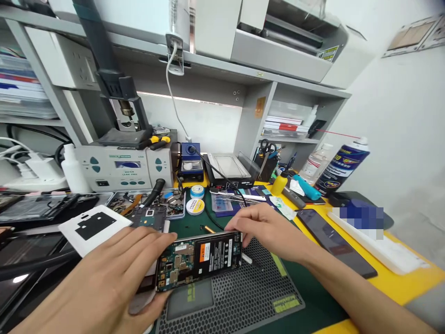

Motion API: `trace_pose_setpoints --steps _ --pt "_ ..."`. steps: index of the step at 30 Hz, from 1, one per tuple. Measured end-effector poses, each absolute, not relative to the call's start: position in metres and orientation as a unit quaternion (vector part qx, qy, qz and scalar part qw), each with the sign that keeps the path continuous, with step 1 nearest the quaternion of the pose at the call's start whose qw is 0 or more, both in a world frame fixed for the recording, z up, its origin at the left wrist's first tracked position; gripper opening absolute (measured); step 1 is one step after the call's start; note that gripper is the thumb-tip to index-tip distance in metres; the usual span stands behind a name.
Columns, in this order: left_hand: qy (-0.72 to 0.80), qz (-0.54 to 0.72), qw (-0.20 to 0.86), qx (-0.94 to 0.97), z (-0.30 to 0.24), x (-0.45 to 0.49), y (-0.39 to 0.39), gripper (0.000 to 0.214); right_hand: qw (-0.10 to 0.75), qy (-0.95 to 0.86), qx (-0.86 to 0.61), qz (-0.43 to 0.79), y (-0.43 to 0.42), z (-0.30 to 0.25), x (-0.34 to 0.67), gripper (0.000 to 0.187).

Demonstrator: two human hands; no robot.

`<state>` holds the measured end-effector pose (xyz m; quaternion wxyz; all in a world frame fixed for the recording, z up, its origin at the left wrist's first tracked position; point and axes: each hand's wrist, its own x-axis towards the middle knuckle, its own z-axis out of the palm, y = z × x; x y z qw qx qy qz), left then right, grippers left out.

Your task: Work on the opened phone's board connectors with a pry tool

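An opened smartphone (200, 260), tilted up above the work mat, shows its circuit board on the left and a black battery (215, 256) with an orange label on the right. My left hand (111, 264) grips its left end, thumb below and fingers along the top edge. At the upper right corner, the bent fingers of my right hand (259, 227) close on the phone's edge; some fingertips are hidden behind it. Beneath lies a dark honeycomb-patterned mat (250, 292). A white-handled tool (246, 259) rests on it just right of the phone.
A grey rework station (127, 169) and a blue soldering station (190, 160) stand at the back. Left are a parts tray (175, 206) and a white card (93, 227). A dark phone (335, 241), spray can (342, 167) and yellow bottle (279, 183) are on the right.
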<state>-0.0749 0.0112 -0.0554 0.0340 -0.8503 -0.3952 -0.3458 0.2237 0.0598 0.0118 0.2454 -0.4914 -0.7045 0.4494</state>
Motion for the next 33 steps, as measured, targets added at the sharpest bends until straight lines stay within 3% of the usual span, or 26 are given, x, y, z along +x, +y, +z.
trace_pose_setpoints --steps 4,13,22,33 --pt "-0.404 -0.255 0.097 -0.873 -0.055 -0.075 0.014 0.061 0.225 -0.692 -0.491 0.479 0.063 0.014 0.227 0.029" --pt "-0.427 -0.257 0.055 -0.865 -0.052 -0.081 0.017 0.068 0.172 -0.691 -0.446 0.542 0.065 0.025 0.238 0.021" --pt "-0.485 -0.167 -0.138 -0.847 -0.016 -0.068 0.002 0.067 0.115 -0.685 -0.366 0.619 0.063 0.018 0.232 0.03" --pt "-0.478 -0.177 -0.304 -0.805 -0.003 -0.068 -0.001 0.068 0.101 -0.621 -0.336 0.701 0.064 0.007 0.227 0.03"
